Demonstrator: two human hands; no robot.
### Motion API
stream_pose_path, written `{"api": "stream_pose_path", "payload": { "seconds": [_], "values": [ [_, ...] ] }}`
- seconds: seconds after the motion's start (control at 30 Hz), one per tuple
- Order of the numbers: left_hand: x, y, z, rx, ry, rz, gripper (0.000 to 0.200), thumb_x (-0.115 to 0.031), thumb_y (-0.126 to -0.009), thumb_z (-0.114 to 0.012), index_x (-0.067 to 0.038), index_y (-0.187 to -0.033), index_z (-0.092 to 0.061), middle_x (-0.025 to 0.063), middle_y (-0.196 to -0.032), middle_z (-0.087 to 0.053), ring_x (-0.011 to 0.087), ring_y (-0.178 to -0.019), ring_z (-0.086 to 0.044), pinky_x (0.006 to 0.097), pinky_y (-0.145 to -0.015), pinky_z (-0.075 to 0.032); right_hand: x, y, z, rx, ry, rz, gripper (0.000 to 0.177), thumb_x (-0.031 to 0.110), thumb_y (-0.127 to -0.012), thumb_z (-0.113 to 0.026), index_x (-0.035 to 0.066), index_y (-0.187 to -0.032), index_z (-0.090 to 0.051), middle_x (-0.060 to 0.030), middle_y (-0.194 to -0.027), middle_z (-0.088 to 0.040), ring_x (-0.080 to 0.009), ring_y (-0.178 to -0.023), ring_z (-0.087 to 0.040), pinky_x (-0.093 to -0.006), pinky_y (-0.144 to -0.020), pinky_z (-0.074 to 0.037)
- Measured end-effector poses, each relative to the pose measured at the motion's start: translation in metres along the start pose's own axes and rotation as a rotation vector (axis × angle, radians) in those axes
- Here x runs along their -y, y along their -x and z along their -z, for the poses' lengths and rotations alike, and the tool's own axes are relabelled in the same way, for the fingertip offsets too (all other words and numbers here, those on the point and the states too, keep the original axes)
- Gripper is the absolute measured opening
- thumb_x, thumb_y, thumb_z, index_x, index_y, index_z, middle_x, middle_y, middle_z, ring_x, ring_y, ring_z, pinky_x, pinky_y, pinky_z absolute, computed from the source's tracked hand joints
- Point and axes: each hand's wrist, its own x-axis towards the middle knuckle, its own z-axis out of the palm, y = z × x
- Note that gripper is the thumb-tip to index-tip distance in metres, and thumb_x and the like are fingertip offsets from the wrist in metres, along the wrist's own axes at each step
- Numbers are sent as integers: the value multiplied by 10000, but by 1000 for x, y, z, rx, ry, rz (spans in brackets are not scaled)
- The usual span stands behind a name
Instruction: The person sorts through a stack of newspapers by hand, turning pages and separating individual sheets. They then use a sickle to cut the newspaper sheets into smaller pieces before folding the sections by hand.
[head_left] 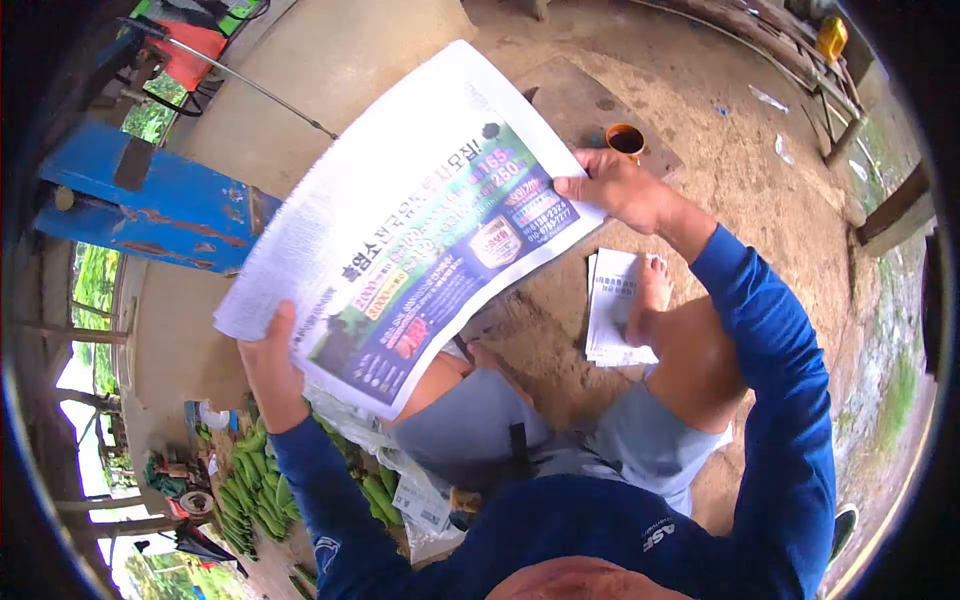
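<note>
A large newspaper sheet (400,210) with a colourful printed advertisement is stretched out in front of me, tilted. My left hand (268,360) grips its lower left edge, thumb on top. My right hand (620,185) holds its right edge. Both arms wear blue long sleeves. I sit over a dirt floor in grey shorts, my bare foot (652,290) resting on a stack of folded newspaper (612,310) on the ground.
An orange cup (625,138) with dark liquid stands on the ground beyond my right hand. Bunches of green bananas (255,490) lie at lower left beside a plastic bag. A blue wooden structure (150,200) stands at left. Timber beams line the far right.
</note>
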Motion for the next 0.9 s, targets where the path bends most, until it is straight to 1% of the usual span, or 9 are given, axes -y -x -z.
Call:
{"api": "stream_pose_path", "payload": {
  "seconds": [0.27,0.33,0.37,0.43,0.53,0.63,0.7,0.73,0.9],
  "values": [
    [-16,64,-34,-86,-359,-265,281,-83,-916,-669,70,-1151,-658,124,-1067,-690,216,-950,-648,346,-862,-493,-7,-9,-10,-134,57,-15,279,169,-964,-662,-27,-1160,-632,-64,-1007,-713,-126,-873,-651,-286,-811,-523],
    [-10,68,-38,-119,-523,-471,256,-73,-913,-654,83,-1115,-671,157,-992,-700,237,-892,-666,351,-814,-505,10,-10,-17,-222,333,-69,338,189,-958,-669,-36,-1200,-598,-100,-1049,-703,-153,-918,-644,-310,-846,-518],
    [-6,67,-40,-141,-467,-432,253,-68,-910,-652,83,-1112,-673,161,-992,-702,245,-890,-671,352,-803,-509,15,-9,-18,-268,468,-105,369,200,-955,-673,-41,-1220,-581,-118,-1070,-698,-167,-941,-641,-323,-863,-516],
    [-7,69,-50,-180,-357,-347,246,-56,-905,-649,84,-1105,-677,170,-991,-706,260,-886,-680,355,-779,-517,-4,-24,-11,-434,677,203,486,250,-933,-683,-47,-1278,-513,-205,-1160,-661,-301,-1050,-634,-394,-916,-498],
    [-2,73,-48,-92,-470,-508,240,-42,-915,-631,56,-1128,-678,148,-1017,-703,245,-928,-675,347,-829,-517,-4,-28,-24,-616,982,751,523,272,-909,-689,-20,-1301,-503,-241,-1186,-641,-400,-1091,-613,-433,-927,-488],
    [-7,76,-43,-15,-619,-640,271,-4,-884,-617,28,-1143,-689,164,-1015,-702,271,-938,-681,352,-847,-518,29,-5,-53,-477,1044,668,497,274,-899,-679,8,-1292,-532,-248,-1171,-632,-444,-1088,-592,-459,-901,-490],
    [-10,73,-36,47,-649,-721,298,24,-853,-611,28,-1139,-694,178,-1012,-703,287,-935,-684,357,-847,-520,30,-2,-58,-217,1039,487,451,263,-898,-670,18,-1263,-569,-237,-1141,-637,-439,-1063,-593,-468,-881,-494],
    [-12,72,-32,80,-652,-727,331,48,-815,-605,26,-1131,-702,184,-1019,-709,298,-939,-687,366,-851,-522,22,-8,-62,-188,1027,603,350,232,-910,-645,11,-1180,-623,-213,-1068,-656,-413,-1004,-617,-476,-834,-502],
    [-15,66,-23,88,-643,-749,341,50,-815,-609,24,-1143,-697,187,-1053,-717,309,-968,-695,377,-869,-531,18,-5,-79,-75,1035,573,284,199,-904,-651,14,-1120,-659,-186,-999,-682,-395,-913,-647,-459,-799,-517]
  ]
}}
